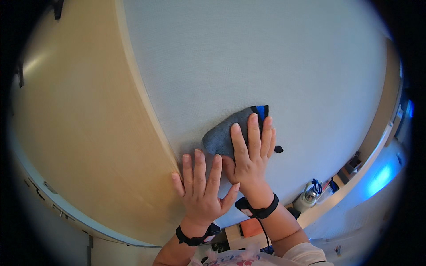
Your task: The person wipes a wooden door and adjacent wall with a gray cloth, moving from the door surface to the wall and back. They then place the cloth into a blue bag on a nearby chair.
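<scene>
A folded grey cloth [219, 134] with a blue and black striped edge lies flat against a pale textured wall [259, 60]. My right hand [251, 159] presses on it with spread fingers, fingertips near the striped corner. A small black tab [279, 149] pokes out to the right of that hand. Lower and to the left, my left hand [201, 193] holds nothing, its fingers apart. Its little finger is by the edge of a light wooden panel [96, 116]; its other fingers are over the wall, just short of the cloth. Both wrists wear black straps.
Along the lower right runs a wooden ledge [311, 214], bearing a pale bottle [304, 201] with a metallic top and a dark box [352, 165]. An orange item [251, 227] sits on a wooden surface below my forearms. A black cable [264, 231] hangs from my right wrist strap.
</scene>
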A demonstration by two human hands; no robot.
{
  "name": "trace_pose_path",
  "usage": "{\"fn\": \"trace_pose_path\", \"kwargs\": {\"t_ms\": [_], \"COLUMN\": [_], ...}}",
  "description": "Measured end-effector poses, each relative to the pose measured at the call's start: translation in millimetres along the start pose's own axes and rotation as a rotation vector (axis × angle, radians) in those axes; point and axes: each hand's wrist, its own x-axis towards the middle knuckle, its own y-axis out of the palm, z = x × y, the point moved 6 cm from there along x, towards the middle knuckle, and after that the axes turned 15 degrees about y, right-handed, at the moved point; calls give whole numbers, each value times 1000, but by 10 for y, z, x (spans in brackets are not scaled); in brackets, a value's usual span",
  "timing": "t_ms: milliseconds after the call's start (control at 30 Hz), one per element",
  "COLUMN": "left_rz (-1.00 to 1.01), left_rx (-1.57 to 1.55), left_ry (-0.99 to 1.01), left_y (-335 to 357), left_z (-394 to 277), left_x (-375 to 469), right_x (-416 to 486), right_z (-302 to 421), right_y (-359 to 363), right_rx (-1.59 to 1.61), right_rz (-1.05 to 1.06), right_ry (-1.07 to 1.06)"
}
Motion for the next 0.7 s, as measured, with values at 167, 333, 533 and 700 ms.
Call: {"fn": "trace_pose_path", "kwargs": {"t_ms": [167,333,533,700], "left_rz": [-250,-183,-105,27], "left_rx": [-22,-77,30,63], "left_ry": [3,55,22,39], "left_y": [-28,22,64,62], "left_z": [17,34,24,6], "left_x": [-61,-157,-64,15], "right_x": [-79,-273,-217,-115], "right_z": [204,534,335,-44], "right_y": [9,79,102,36], "right_rx": [-18,64,39,-83], "right_rz": [79,160,62,-28], "right_ry": [-28,-96,-69,-31]}}
